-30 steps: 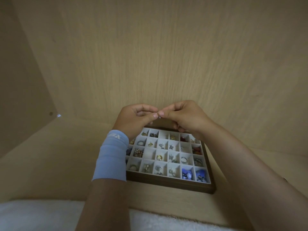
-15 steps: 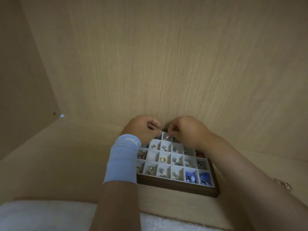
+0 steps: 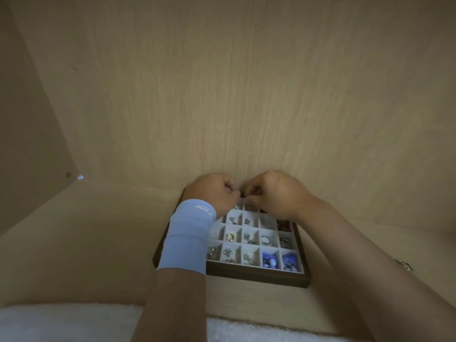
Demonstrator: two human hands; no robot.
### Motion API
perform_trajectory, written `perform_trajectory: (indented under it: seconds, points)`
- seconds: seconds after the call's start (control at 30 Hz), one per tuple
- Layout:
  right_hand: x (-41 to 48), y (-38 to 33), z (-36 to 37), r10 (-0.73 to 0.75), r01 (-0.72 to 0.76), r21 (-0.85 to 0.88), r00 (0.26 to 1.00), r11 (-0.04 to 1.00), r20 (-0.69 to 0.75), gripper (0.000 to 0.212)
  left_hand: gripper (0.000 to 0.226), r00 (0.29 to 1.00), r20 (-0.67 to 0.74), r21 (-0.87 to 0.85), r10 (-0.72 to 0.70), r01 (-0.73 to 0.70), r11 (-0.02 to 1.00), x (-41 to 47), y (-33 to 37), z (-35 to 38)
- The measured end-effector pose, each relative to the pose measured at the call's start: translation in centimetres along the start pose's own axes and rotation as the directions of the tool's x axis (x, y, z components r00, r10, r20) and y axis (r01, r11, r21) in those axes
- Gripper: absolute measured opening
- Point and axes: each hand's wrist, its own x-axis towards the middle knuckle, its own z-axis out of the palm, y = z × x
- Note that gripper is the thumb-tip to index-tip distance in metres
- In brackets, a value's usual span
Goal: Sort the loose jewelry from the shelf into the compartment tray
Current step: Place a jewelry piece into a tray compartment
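Left hand (image 3: 212, 193) and right hand (image 3: 271, 193) are curled fingertip-to-fingertip over the far row of the compartment tray (image 3: 256, 277) on the shelf (image 3: 98, 243), can't tell which one's holding anything, so I'd go low into one cell before releasing.

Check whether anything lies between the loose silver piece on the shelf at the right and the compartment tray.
Only the person's right forearm crosses between the small loose silver jewelry piece on the pale wooden shelf and the brown wooden compartment tray. No other object shows on that stretch of shelf.
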Motion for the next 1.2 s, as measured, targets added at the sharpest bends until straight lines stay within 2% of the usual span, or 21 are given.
perform_trajectory:
  seconds: [0.13,0.33,0.43,0.53,0.6,0.7,0.8,0.87,0.97,1.1,1.2]
  points:
    - [-4.7,3.9,-3.3,0.073,-0.075,0.108,0.997,0.991,0.025,0.007,0.015,0.988,0.067,0.014,0.136,-0.138,0.990,-0.7,4.3,1.6]
    - [-10.5,8.9,-5.1,0.216,-0.225,0.062,0.967,0.972,0.133,0.019,0.015,0.910,0.243,0.015,0.337,-0.351,0.936,-3.2,9.9,6.5]
    - [-12.4,10.3,-4.8,0.276,-0.290,0.069,0.947,0.955,0.163,0.023,0.019,0.872,0.236,0.106,0.429,-0.462,0.880,-4.3,11.4,9.1]
    - [-13.1,11.0,-4.3,0.311,-0.324,0.041,0.931,0.945,0.190,0.016,0.023,0.826,0.230,0.232,0.515,-0.560,0.795,-4.9,11.6,11.1]
    - [-13.2,11.5,-3.8,0.335,-0.347,0.026,0.920,0.937,0.203,0.013,0.028,0.824,0.264,0.265,0.501,-0.561,0.784,-5.0,11.5,11.8]
    - [-12.9,11.8,-2.9,0.393,-0.405,0.016,0.896,0.914,0.207,0.028,0.033,0.829,0.294,0.318,0.476,-0.554,0.769,-5.0,11.4,12.3]
    - [-12.5,12.0,-2.1,0.394,-0.401,0.021,0.906,0.916,0.153,0.017,0.036,0.839,0.321,0.335,0.439,-0.534,0.776,-5.0,11.2,12.7]
    - [-12.5,12.2,-1.9,0.378,-0.394,0.093,0.913,0.915,0.153,0.009,0.034,0.847,0.306,0.334,0.435,-0.524,0.784,-4.9,11.1,12.9]
    - [-12.5,12.6,-2.0,0.359,-0.390,0.175,0.915,0.904,0.184,0.011,0.029,0.853,0.278,0.309,0.442,-0.515,0.799,-4.8,11.0,13.0]
    - [-12.6,12.8,-2.0,0.346,-0.378,0.187,0.920,0.907,0.184,0.010,0.020,0.858,0.251,0.282,0.447,-0.507,0.814,-4.9,11.1,13.0]
    - [-12.5,12.6,-1.9,0.321,-0.361,0.197,0.924,0.912,0.208,0.007,0.019,0.857,0.250,0.322,0.451,-0.513,0.796,-5.0,11.5,12.9]
